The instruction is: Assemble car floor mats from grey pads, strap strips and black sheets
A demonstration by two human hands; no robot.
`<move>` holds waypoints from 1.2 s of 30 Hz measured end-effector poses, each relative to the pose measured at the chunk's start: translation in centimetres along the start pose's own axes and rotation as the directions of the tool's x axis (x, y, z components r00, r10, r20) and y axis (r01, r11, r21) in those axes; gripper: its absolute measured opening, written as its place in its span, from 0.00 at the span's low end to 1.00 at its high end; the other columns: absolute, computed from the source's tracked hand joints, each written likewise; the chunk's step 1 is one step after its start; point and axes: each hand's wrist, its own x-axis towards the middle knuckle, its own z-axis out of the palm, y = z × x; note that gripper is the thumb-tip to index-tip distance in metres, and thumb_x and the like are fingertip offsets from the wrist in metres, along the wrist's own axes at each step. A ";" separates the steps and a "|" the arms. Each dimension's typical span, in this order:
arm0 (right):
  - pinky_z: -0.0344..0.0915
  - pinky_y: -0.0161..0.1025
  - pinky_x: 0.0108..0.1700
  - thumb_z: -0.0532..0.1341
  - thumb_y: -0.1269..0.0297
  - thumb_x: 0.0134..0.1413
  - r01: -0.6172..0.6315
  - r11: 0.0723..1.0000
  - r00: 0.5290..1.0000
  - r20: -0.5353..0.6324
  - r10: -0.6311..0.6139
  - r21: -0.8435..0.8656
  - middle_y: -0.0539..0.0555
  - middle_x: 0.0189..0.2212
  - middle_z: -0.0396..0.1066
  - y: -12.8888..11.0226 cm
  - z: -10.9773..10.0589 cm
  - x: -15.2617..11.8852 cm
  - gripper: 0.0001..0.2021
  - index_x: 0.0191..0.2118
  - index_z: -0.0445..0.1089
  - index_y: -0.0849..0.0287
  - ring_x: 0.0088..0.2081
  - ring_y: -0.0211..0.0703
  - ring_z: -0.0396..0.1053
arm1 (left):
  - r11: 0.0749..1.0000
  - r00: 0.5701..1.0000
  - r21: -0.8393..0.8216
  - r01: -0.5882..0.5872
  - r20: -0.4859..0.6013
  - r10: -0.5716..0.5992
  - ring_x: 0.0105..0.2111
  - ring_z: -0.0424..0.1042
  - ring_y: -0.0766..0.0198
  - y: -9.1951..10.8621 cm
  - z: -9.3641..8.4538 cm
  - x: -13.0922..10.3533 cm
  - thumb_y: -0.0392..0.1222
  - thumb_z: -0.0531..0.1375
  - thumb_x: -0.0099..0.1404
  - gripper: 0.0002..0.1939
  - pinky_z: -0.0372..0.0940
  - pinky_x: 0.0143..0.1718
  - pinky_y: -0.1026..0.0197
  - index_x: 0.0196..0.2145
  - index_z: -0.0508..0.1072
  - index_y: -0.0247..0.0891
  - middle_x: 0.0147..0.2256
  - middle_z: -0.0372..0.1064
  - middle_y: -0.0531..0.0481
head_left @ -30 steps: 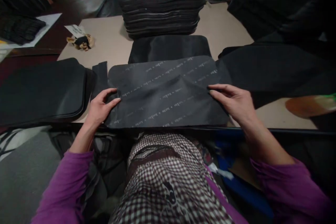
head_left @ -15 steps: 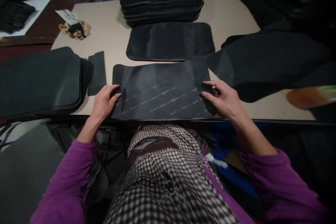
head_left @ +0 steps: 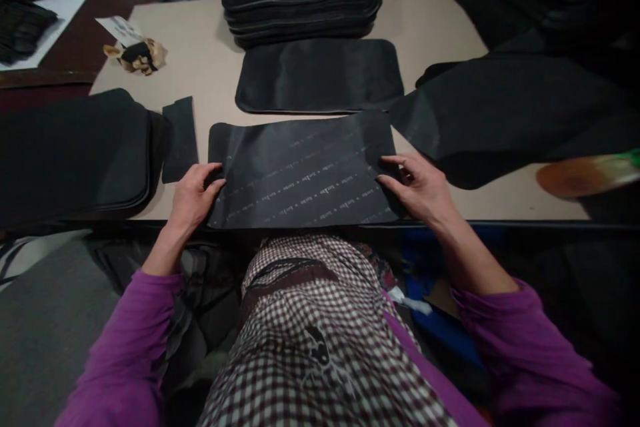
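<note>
On each hand the thumb and forefinger stand narrowly apart, tips against the printed black sheet (head_left: 300, 173); whether the hidden fingers grip underneath, I can't tell. The left hand (head_left: 194, 197) is at one short side, the right hand (head_left: 419, 188) at the other, and the sheet lies along the near edge of the worktop (head_left: 425, 20). A small dark strip (head_left: 180, 140) sits just beyond the left hand, beside a stack of black pieces (head_left: 70, 153) at the near left corner. Behind the sheet lies a plain black panel (head_left: 320, 73), then a tall pile (head_left: 300, 0) toward the far edge. A crumpled bundle (head_left: 140, 57) rests by the left edge.
</note>
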 end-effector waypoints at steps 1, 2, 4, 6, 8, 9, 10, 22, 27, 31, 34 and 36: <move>0.72 0.50 0.45 0.66 0.55 0.60 0.000 1.000 1.000 -0.004 0.000 0.000 0.57 0.49 0.76 0.1 0.0 0.0 0.18 0.54 0.75 0.53 0.43 0.53 0.74 | 1.000 1.000 -0.001 -0.005 0.007 0.005 0.45 0.74 0.56 0.0 0.0 -0.1 0.49 0.61 0.70 0.19 0.69 0.47 0.56 0.56 0.76 0.42 0.50 0.75 0.46; 0.72 0.50 0.46 0.66 0.55 0.60 -0.001 1.000 1.000 -0.008 0.001 0.005 0.57 0.49 0.76 0.1 0.0 0.0 0.18 0.54 0.76 0.53 0.43 0.53 0.74 | 1.000 1.000 0.002 -0.012 0.013 0.012 0.45 0.74 0.56 0.0 0.0 -0.1 0.50 0.60 0.71 0.19 0.69 0.47 0.56 0.56 0.76 0.43 0.50 0.75 0.46; 0.72 0.50 0.47 0.66 0.56 0.60 -0.002 1.000 1.000 -0.012 0.002 0.017 0.57 0.50 0.76 0.1 -0.1 0.1 0.18 0.53 0.76 0.53 0.44 0.53 0.74 | 1.000 1.000 0.017 -0.025 0.016 0.025 0.44 0.74 0.56 0.0 0.0 -0.2 0.52 0.59 0.71 0.20 0.69 0.46 0.57 0.57 0.75 0.44 0.50 0.75 0.46; 0.72 0.50 0.48 0.67 0.56 0.60 -0.004 1.000 1.000 -0.010 0.004 0.031 0.57 0.50 0.76 0.1 -0.2 0.2 0.17 0.53 0.76 0.53 0.45 0.52 0.74 | 0.998 0.999 0.043 -0.035 0.013 0.035 0.42 0.74 0.56 -0.1 0.1 -0.2 0.54 0.59 0.72 0.21 0.68 0.45 0.57 0.57 0.75 0.44 0.50 0.74 0.46; 0.72 0.50 0.49 0.66 0.58 0.60 -0.008 0.999 1.000 -0.007 0.008 0.043 0.57 0.50 0.75 0.1 -0.2 0.4 0.17 0.54 0.76 0.53 0.45 0.52 0.74 | 0.996 0.999 0.075 -0.044 0.005 0.044 0.40 0.74 0.56 -0.3 0.1 -0.1 0.55 0.59 0.72 0.21 0.68 0.44 0.56 0.57 0.74 0.45 0.48 0.74 0.47; 0.72 0.50 0.50 0.67 0.58 0.60 -0.010 0.999 1.000 -0.005 0.010 0.048 0.57 0.51 0.75 0.2 -0.2 0.5 0.17 0.54 0.76 0.53 0.46 0.51 0.73 | 0.995 0.999 0.089 -0.047 0.004 0.047 0.39 0.74 0.57 -0.3 0.1 -0.1 0.56 0.59 0.72 0.21 0.68 0.44 0.56 0.57 0.74 0.45 0.48 0.74 0.47; 0.71 0.50 0.51 0.67 0.58 0.60 -0.011 0.999 1.000 -0.003 0.011 0.052 0.56 0.51 0.75 0.3 -0.1 0.5 0.17 0.54 0.76 0.53 0.47 0.52 0.73 | 0.994 0.999 0.100 -0.049 0.006 0.048 0.38 0.73 0.57 -0.4 0.1 -0.1 0.56 0.58 0.72 0.21 0.68 0.44 0.56 0.57 0.74 0.46 0.48 0.74 0.48; 0.70 0.50 0.55 0.66 0.59 0.62 -0.025 0.999 0.999 0.037 0.023 0.046 0.57 0.55 0.73 0.5 0.1 0.1 0.17 0.56 0.74 0.53 0.53 0.53 0.72 | 0.998 1.000 0.059 0.002 0.013 -0.003 0.38 0.73 0.55 0.8 -0.7 -0.5 0.59 0.58 0.70 0.21 0.71 0.44 0.48 0.59 0.64 0.81 0.49 0.71 0.62; 0.70 0.51 0.55 0.66 0.59 0.63 -0.024 0.997 0.999 0.033 0.021 0.074 0.56 0.55 0.73 0.3 0.1 0.0 0.17 0.56 0.74 0.52 0.53 0.53 0.71 | 0.996 1.000 0.086 0.023 -0.001 -0.023 0.35 0.72 0.55 0.8 -0.8 -0.6 0.60 0.57 0.69 0.21 0.73 0.41 0.47 0.58 0.64 0.82 0.49 0.72 0.63; 0.70 0.51 0.55 0.66 0.60 0.62 -0.020 0.997 0.999 0.030 0.018 0.068 0.56 0.54 0.74 0.2 0.1 -0.2 0.16 0.55 0.74 0.51 0.53 0.53 0.72 | 0.997 1.000 0.078 -0.002 0.008 0.001 0.38 0.74 0.54 0.5 -0.7 -0.7 0.59 0.57 0.70 0.20 0.73 0.43 0.46 0.58 0.65 0.80 0.49 0.72 0.63; 0.70 0.50 0.54 0.66 0.60 0.62 -0.028 0.999 0.999 0.023 0.027 0.039 0.56 0.54 0.74 0.0 0.2 -0.2 0.16 0.55 0.74 0.52 0.53 0.53 0.72 | 0.996 1.000 0.086 -0.012 0.007 0.011 0.36 0.73 0.56 -0.2 -0.3 -0.5 0.59 0.57 0.70 0.19 0.73 0.42 0.48 0.57 0.67 0.74 0.49 0.72 0.60; 0.70 0.50 0.54 0.65 0.59 0.63 -0.031 0.999 0.999 0.023 0.031 0.017 0.57 0.54 0.74 0.0 0.2 -0.2 0.16 0.55 0.74 0.53 0.53 0.53 0.73 | 0.997 1.000 0.080 -0.011 0.010 0.010 0.38 0.74 0.55 -0.5 0.0 -0.3 0.58 0.58 0.70 0.19 0.72 0.42 0.50 0.57 0.71 0.62 0.49 0.73 0.54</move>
